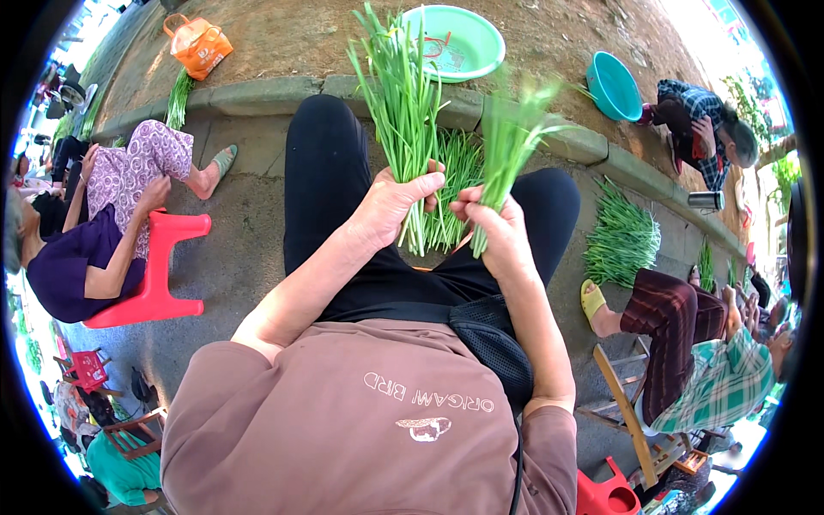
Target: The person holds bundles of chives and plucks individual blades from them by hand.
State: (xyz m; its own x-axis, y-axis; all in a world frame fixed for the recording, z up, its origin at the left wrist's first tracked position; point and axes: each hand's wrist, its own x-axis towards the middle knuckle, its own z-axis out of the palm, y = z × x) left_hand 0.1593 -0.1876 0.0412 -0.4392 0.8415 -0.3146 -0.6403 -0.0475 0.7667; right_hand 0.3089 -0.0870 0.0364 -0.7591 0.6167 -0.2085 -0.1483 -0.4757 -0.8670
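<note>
My left hand (388, 204) is wrapped round a thick bunch of long green chives (399, 107), their pale stem ends hanging below my fingers. To its right, my right hand (499, 230) grips a smaller bunch of chives (508, 150), whose leaf tips are blurred. Both bunches stand roughly upright above my lap, apart from each other. Behind and between them a pile of chives (461, 159) lies between my knees, partly hidden by my hands.
Beyond a stone kerb (266, 93) are a pale green basin (485, 47), a teal basin (614, 86) and an orange bag (197, 45). More chives (622, 236) lie at right. People sit on both sides, one on a red stool (163, 275).
</note>
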